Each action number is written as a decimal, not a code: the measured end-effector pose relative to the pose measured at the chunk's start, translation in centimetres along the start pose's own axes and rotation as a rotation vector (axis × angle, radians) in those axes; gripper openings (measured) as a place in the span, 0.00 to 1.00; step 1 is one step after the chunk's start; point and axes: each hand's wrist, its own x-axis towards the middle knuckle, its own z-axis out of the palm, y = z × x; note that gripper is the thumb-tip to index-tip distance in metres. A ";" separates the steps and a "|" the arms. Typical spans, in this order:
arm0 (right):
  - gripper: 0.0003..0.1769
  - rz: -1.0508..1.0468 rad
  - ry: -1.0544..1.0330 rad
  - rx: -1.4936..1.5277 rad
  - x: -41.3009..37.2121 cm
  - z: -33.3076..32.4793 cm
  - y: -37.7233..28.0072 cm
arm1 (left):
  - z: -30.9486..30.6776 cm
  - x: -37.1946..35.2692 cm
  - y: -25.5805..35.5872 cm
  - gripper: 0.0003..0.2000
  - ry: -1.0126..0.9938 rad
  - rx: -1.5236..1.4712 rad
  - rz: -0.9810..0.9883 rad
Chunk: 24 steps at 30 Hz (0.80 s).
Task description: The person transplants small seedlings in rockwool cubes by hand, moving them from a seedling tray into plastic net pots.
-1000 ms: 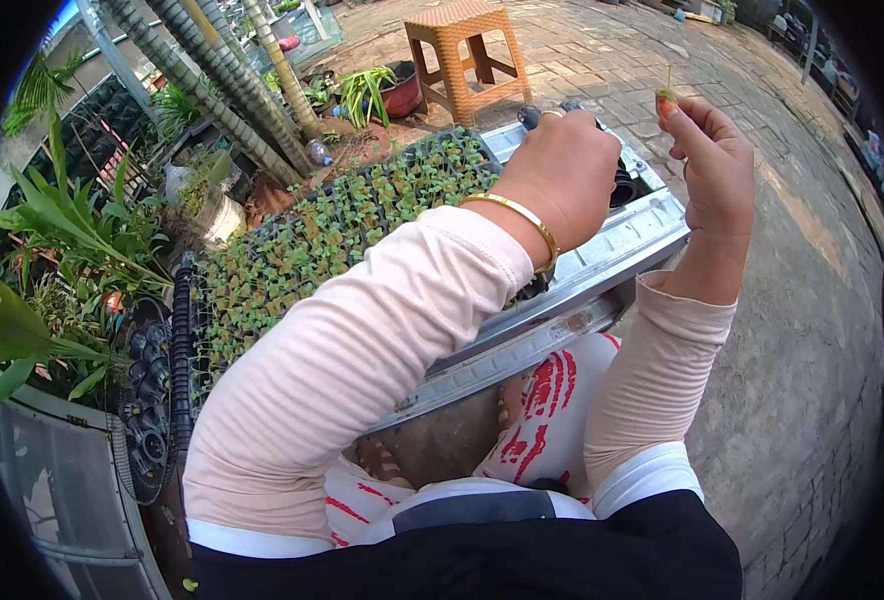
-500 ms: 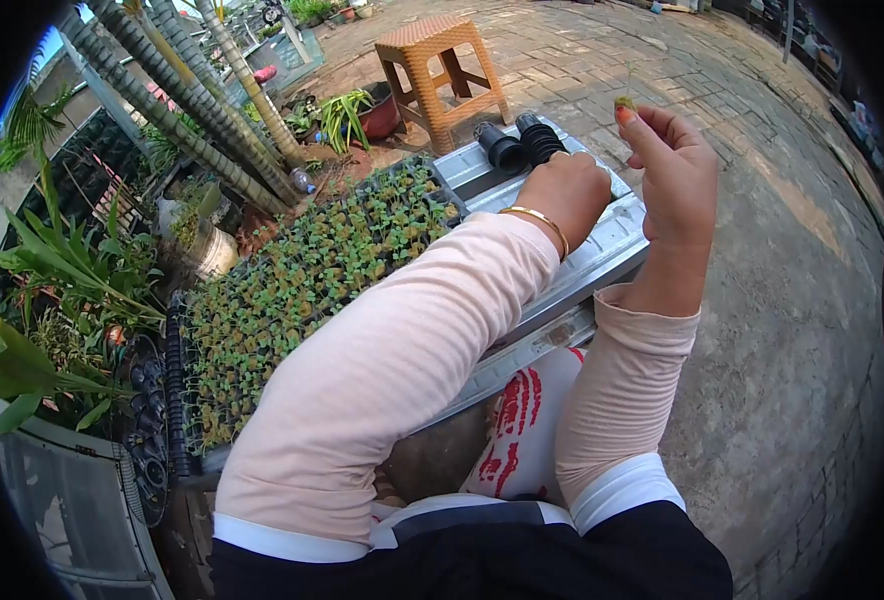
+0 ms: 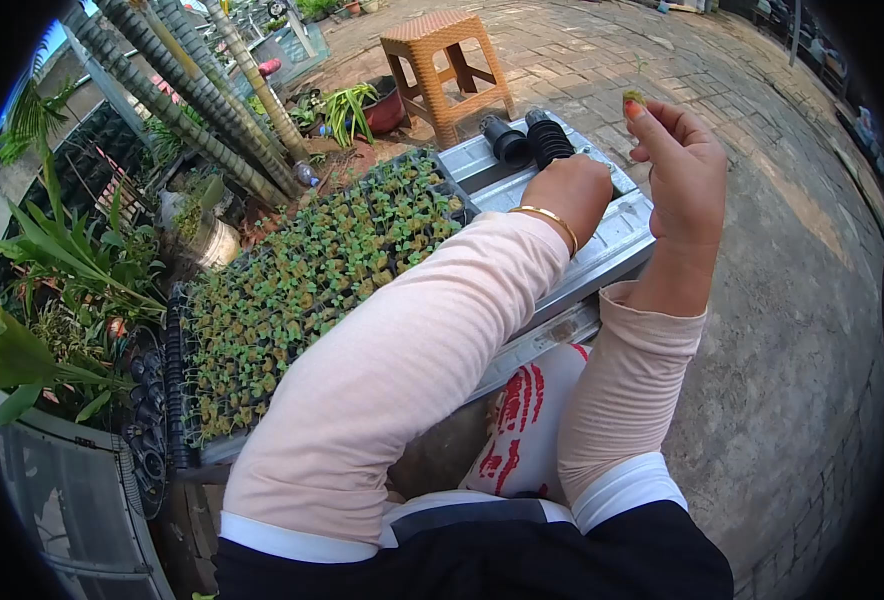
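One seedling [image 3: 634,97] is out, pinched in the fingertips of the right hand [image 3: 684,175] and held up above the metal bench's [image 3: 617,232] right end. The left hand [image 3: 567,192] rests curled on the bench beside the black pots [image 3: 550,142]; whether it holds anything I cannot tell. The seedling tray [image 3: 302,280] looks nearly full, so most of the work seems left.

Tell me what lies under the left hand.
Under the left hand shows grey metal sheet, with stacked black pots just beyond. Its fingers curl away from view, so anything beneath the palm is covered. The right hand pinches a seedling apart.
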 end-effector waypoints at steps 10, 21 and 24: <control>0.15 0.005 -0.010 0.057 -0.1 -0.3 -0.4 | -1.9 -2.4 1.7 0.06 -0.009 -0.137 0.063; 0.16 -0.127 -0.223 0.155 -3.7 5.1 -3.4 | -14.2 -15.4 -7.6 0.19 0.109 -1.493 -0.211; 0.15 -0.103 -0.387 0.175 -6.6 8.8 -4.5 | -15.3 -20.3 -9.5 0.14 0.264 -1.839 -0.347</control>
